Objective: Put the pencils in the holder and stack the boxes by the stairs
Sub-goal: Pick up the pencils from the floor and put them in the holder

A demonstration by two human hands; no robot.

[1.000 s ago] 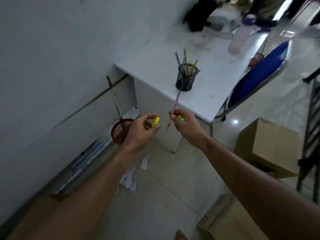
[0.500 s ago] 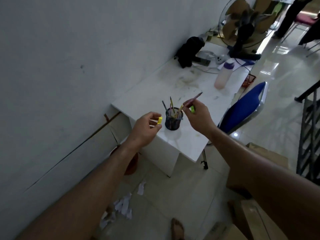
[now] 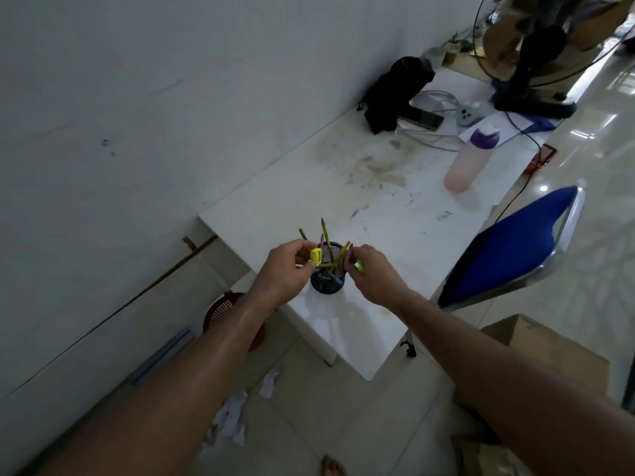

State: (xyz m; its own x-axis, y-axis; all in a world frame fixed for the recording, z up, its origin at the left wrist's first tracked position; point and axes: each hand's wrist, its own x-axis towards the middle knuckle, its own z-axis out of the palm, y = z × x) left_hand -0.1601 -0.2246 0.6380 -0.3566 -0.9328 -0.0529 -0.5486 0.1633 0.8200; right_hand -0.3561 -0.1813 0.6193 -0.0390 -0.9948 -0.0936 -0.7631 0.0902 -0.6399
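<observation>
A yellow sharpener (image 3: 315,255) was pinched in the left hand (image 3: 285,269). A pencil (image 3: 344,256) was held by the right hand (image 3: 372,274), above the holder (image 3: 326,281) between both hands

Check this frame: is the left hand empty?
No, the left hand pinches a small yellow sharpener between thumb and fingers, right beside the mesh pencil holder.

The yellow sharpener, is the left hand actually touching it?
Touching. The head view shows the left hand pinching the yellow sharpener between thumb and fingertips, just above the pencil holder.
</observation>
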